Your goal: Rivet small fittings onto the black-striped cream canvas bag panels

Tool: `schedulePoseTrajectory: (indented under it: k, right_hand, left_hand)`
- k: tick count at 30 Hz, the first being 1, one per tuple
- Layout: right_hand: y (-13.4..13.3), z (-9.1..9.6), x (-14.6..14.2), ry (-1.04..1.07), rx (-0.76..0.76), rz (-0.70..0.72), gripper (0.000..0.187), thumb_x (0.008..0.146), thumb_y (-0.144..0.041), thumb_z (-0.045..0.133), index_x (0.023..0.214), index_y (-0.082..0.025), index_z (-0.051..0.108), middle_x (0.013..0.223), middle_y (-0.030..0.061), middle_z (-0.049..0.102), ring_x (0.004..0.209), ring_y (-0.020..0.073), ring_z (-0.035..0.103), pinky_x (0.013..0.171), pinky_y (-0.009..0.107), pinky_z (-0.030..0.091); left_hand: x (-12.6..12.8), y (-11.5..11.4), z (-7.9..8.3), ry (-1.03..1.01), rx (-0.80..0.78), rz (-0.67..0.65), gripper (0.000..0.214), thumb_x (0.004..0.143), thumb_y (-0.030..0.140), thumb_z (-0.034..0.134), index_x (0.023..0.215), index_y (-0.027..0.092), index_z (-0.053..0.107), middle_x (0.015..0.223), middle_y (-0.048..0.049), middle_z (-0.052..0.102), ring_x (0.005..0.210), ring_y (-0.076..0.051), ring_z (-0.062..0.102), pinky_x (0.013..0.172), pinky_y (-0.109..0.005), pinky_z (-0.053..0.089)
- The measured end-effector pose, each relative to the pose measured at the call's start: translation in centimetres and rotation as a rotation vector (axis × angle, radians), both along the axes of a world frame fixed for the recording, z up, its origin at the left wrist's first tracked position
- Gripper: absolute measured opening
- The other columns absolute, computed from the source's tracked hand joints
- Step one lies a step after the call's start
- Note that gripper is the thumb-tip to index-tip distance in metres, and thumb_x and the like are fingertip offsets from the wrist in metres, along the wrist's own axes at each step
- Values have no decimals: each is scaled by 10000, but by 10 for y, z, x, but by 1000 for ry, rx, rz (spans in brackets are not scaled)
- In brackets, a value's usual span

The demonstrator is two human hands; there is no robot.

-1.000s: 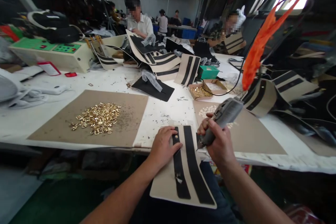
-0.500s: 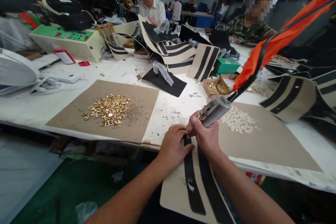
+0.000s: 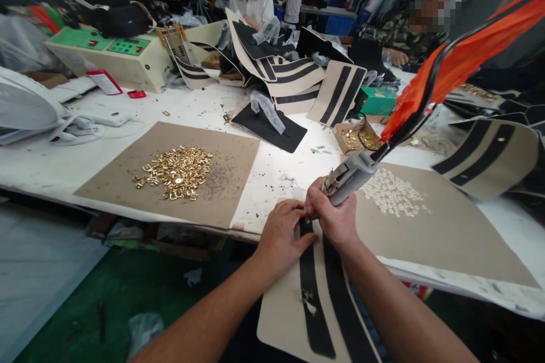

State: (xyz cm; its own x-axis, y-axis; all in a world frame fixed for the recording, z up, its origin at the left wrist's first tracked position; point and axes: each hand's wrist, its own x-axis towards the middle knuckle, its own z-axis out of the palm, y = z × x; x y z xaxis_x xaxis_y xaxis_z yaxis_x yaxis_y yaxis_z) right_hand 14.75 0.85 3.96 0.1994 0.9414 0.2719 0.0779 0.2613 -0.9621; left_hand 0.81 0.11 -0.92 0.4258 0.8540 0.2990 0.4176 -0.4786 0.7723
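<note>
My right hand (image 3: pixel 334 212) is wrapped round a grey power screwdriver (image 3: pixel 351 176), tilted with its tip downward. A black cable with an orange wrap (image 3: pixel 451 62) runs from its upper end. My left hand (image 3: pixel 283 232) grips the far end of a beige panel with black stripes (image 3: pixel 283 317). Its fingertips meet close to the tool's tip, and its thumb lies on a stripe. The tip itself is hidden by my fingers. A small pale scrap (image 3: pixel 310 307) sits on the left stripe. The panel's near end extends toward my lap.
Gold metal fittings (image 3: pixel 181 173) are heaped on the left brown sheet (image 3: pixel 217 210). Small pale washers (image 3: pixel 394 193) lie on the right sheet (image 3: pixel 447 238). Behind are striped panels (image 3: pixel 336 93), a small box of gold parts (image 3: pixel 355 136) and a green box (image 3: pixel 378 101). Co-workers sit across the table.
The view has shifted slightly, so the table's things sit a little differently in it. Both hands keep their hold on the panel and the screwdriver, with almost no movement.
</note>
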Motion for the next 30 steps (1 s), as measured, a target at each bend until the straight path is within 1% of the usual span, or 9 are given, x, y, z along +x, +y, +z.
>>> schedulePoseTrajectory:
  k: [4,7,11,17,22,27,30]
  right_hand:
    - [1,-6,3,-29,14,61,326,871,-426,692,686,-200,546,605,-6,545,536,138,501,512,269,446]
    - [4,-11,4,-63,-1,99,298,830,-424,703,703,-207,544,619,-6,556,539,138,498,513,272,455]
    - [8,-14,4,-89,-27,185,277,779,-422,719,718,-208,556,636,-1,574,547,140,502,504,272,460]
    - [9,-19,8,-87,-48,230,276,789,-413,708,700,-208,547,617,0,556,526,139,487,486,277,456]
    - [7,-20,6,-77,-20,200,280,779,-416,729,726,-210,548,643,7,568,565,151,506,523,288,481]
    - [-1,-12,1,-78,23,148,263,782,-391,716,719,-206,539,647,-1,561,580,149,503,553,287,479]
    - [-7,-4,-3,-106,8,75,247,802,-380,700,717,-191,565,642,-7,550,590,144,497,565,280,463]
  left_hand:
    - [1,1,0,-2,-6,5,460,732,265,854,1158,246,682,1264,-77,661,1215,-305,566,1065,-481,439]
    - [1,2,0,0,-10,-6,449,723,229,842,1139,230,671,1234,-79,665,1185,-301,575,1048,-479,449]
    - [2,3,2,-22,1,-4,435,722,187,820,1123,214,653,1201,-75,668,1145,-289,582,1020,-467,464]
    - [1,2,-1,-34,1,0,450,713,172,822,1126,219,651,1166,-66,663,1138,-285,581,1011,-451,466]
    - [2,2,1,-22,-3,19,509,719,178,816,1191,237,635,1208,-62,661,1141,-294,581,1006,-467,470]
    - [2,2,3,-28,12,9,443,709,151,806,1124,215,665,1164,-66,685,1129,-294,596,1009,-474,472]
    - [2,1,1,-27,35,4,424,702,153,811,1101,210,678,1184,-74,690,1155,-301,599,1034,-490,463]
